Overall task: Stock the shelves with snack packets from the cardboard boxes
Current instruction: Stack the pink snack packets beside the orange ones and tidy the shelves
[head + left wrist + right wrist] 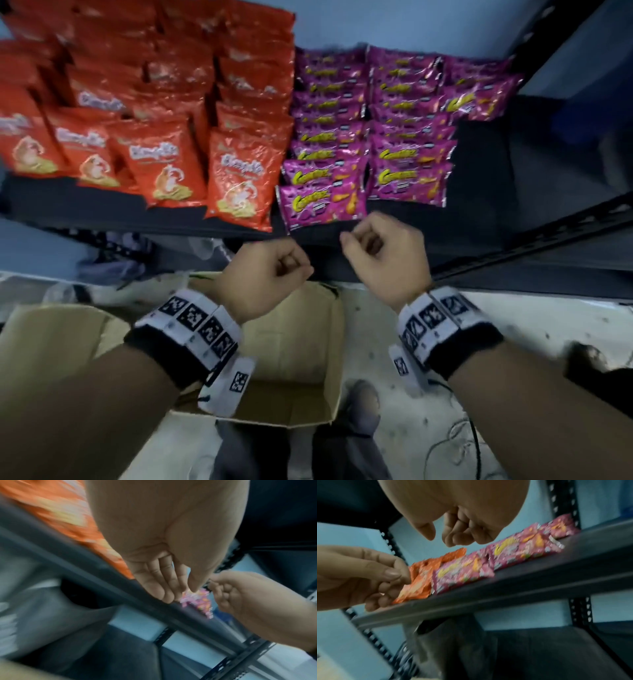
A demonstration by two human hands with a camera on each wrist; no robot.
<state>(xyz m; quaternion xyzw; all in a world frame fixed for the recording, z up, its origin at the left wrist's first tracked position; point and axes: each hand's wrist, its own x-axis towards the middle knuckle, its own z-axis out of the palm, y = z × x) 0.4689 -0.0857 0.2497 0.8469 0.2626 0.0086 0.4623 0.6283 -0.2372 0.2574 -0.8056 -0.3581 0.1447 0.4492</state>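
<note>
Just in front of the shelf (428, 219), both hands hung over its dark front edge with nothing in them. From the head view the left hand (265, 274) sat at about 7 o'clock of the nearest purple packet (322, 205), its fingers loosely curled, thumb resting near the forefinger. The right hand (383, 253) hovered just beside it at about 3 o'clock, fingers also curled inward — the right wrist view showed them folded toward the palm, the thumb a little apart, clamped on nothing.

On the shelf, orange packets (236, 185) stood in overlapping rows from 9 to 12 o'clock, leaning back. To their right lay the purple packets (411, 154) in two full columns stacked front to back, with a few more at about 2 o'clock of those, leaving bare dark shelf in front of them.

Below the hands, at 6 o'clock, an open cardboard box (298, 394) rested on the speckled floor (411, 411) — its flaps folded out, its visible inside showing only bare cardboard. Each wrist wore a black band (466, 346) with white marker tiles.
</note>
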